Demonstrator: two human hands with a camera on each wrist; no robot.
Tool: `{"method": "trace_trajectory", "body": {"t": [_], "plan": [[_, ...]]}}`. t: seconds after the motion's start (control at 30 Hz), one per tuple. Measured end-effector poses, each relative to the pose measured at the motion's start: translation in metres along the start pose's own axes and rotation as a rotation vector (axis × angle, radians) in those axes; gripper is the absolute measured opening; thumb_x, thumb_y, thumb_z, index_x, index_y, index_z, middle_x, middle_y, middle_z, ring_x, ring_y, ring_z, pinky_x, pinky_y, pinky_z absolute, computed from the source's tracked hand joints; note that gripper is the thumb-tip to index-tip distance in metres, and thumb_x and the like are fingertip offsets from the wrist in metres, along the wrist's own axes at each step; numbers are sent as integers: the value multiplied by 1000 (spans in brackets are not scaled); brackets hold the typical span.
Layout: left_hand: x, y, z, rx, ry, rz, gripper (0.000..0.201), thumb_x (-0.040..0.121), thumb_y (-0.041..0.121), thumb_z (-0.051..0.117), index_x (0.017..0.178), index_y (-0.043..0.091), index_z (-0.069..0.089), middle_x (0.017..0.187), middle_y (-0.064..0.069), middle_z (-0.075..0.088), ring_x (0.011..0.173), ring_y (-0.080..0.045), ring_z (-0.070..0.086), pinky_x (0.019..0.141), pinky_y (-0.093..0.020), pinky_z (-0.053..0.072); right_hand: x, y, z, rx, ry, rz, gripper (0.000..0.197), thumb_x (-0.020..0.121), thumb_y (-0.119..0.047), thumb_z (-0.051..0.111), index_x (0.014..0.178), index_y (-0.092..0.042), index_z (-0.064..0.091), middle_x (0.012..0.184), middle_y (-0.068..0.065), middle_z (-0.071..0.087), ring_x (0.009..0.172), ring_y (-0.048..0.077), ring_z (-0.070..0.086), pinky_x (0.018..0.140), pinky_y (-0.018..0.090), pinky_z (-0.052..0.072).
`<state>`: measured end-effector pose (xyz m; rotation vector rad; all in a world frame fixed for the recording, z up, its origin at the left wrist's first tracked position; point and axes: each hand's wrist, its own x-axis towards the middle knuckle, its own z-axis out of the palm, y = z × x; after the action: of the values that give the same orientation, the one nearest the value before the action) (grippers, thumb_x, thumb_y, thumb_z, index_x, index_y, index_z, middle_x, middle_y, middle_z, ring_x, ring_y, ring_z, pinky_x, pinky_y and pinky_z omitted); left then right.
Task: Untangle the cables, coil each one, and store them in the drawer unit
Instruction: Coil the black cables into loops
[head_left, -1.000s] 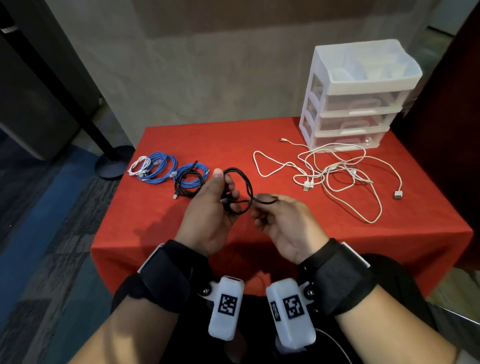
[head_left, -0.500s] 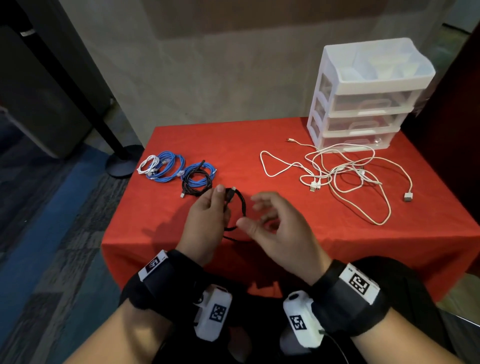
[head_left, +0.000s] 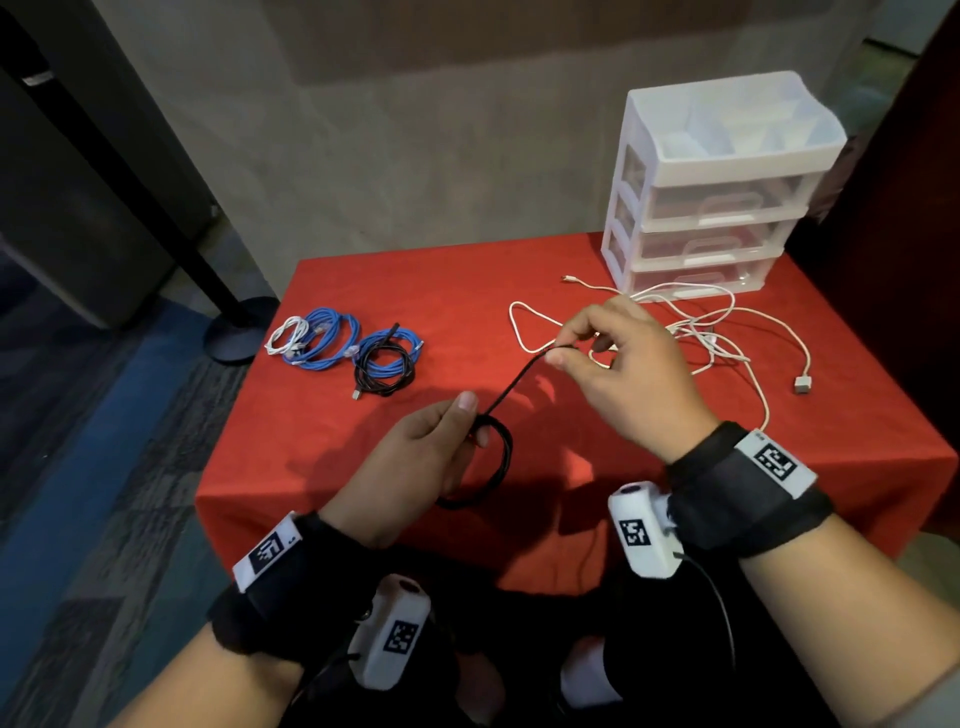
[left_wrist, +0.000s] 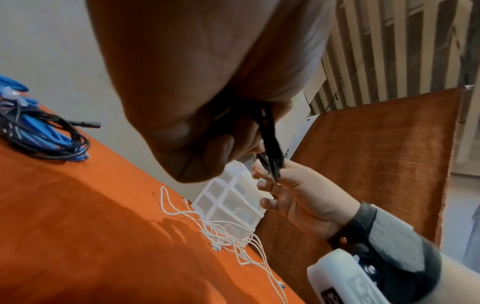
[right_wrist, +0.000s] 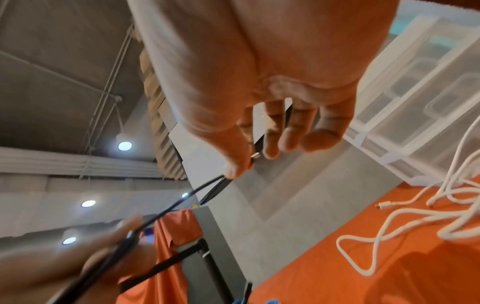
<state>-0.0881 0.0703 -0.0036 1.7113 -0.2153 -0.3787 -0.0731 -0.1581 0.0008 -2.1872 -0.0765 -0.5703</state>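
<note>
My left hand (head_left: 441, 447) grips a small coil of black cable (head_left: 496, 467) above the near edge of the red table (head_left: 467, 291). From the coil a taut end of the black cable (right_wrist: 182, 200) runs up and right to my right hand (head_left: 576, 348), which pinches its plug between thumb and forefinger. In the left wrist view the black cable (left_wrist: 270, 144) passes from under my left hand (left_wrist: 207, 133) to the right hand (left_wrist: 285, 185). A tangle of white cables (head_left: 691, 332) lies before the white drawer unit (head_left: 717, 187), its three drawers closed.
At the table's left lie coiled cables: a white one (head_left: 288, 335), two blue ones (head_left: 332, 338) and a black one (head_left: 384, 369). A black stanchion post with a round base (head_left: 234, 327) stands on the floor left of the table. A dark red panel (head_left: 904, 208) stands to the right.
My right hand has moved up and right from the coil, pulling the black cable's end out taut. My left hand still holds the coil and sits lower.
</note>
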Motion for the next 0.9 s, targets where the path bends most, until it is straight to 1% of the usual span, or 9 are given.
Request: {"method": "trace_trajectory", "body": {"t": [0.13, 0.23, 0.33, 0.4, 0.47, 0.53, 0.67, 0.8, 0.9], "plan": [[-1, 1, -1, 61, -78, 94, 41, 105, 44, 45, 81, 14, 60, 50, 2, 38, 50, -14, 31, 54, -36, 26, -12, 1, 13, -34, -23, -6, 9, 83, -19, 75, 84, -25, 69, 79, -7, 57, 73, 13, 49, 80, 38, 45], [1, 0, 1, 45, -13, 117, 39, 106, 39, 45, 82, 12, 58, 51, 3, 37, 49, -15, 31, 53, -36, 25, -24, 0, 23, 95, -135, 110, 19, 88, -12, 74, 98, -28, 73, 77, 0, 63, 66, 9, 53, 72, 35, 49], [1, 1, 5, 32, 68, 123, 36, 109, 30, 40, 82, 10, 55, 51, 4, 36, 47, -13, 29, 50, -33, 25, -38, -14, 30, 510, -263, 350, 14, 96, -5, 65, 102, -17, 69, 81, 11, 64, 68, 19, 58, 62, 36, 50], [3, -1, 6, 67, 90, 149, 36, 109, 32, 42, 80, 14, 54, 52, 4, 37, 48, -14, 30, 49, -34, 25, -44, -26, 29, 765, -316, 487, 8, 99, -12, 64, 105, -7, 65, 89, 13, 63, 74, 24, 61, 65, 34, 52], [5, -5, 6, 157, 108, 197, 38, 105, 44, 44, 75, 21, 53, 54, 6, 40, 50, -14, 34, 51, -33, 28, -48, -30, 29, 886, -356, 525, 28, 88, -25, 72, 106, -5, 64, 92, 13, 67, 82, 26, 65, 74, 41, 56], [7, -9, 7, 245, 131, 235, 40, 102, 49, 43, 73, 22, 50, 54, 9, 43, 50, -11, 37, 53, -33, 32, -51, -35, 31, 904, -373, 524, 39, 78, -20, 79, 108, -2, 62, 91, 13, 69, 85, 26, 67, 79, 44, 58], [8, -12, 9, 300, 210, 272, 36, 107, 37, 43, 73, 25, 49, 55, 7, 47, 51, -8, 41, 53, -31, 36, -51, -38, 27, 947, -425, 593, 17, 87, 2, 72, 100, -5, 63, 84, 11, 69, 79, 22, 68, 72, 37, 59], [4, -14, 8, 416, 220, 343, 35, 105, 37, 45, 72, 26, 44, 57, 4, 46, 53, -6, 40, 53, -27, 36, -54, -41, 20, 1077, -607, 629, 3, 93, -11, 68, 96, -12, 69, 88, 7, 67, 86, 18, 66, 81, 48, 56], [3, -9, 8, 474, 227, 403, 35, 104, 33, 47, 73, 18, 45, 61, -2, 49, 54, -9, 43, 54, -26, 36, -61, -40, 25, 1107, -630, 682, 12, 90, -18, 67, 100, -12, 68, 89, 6, 62, 86, 18, 62, 76, 48, 58]]}}
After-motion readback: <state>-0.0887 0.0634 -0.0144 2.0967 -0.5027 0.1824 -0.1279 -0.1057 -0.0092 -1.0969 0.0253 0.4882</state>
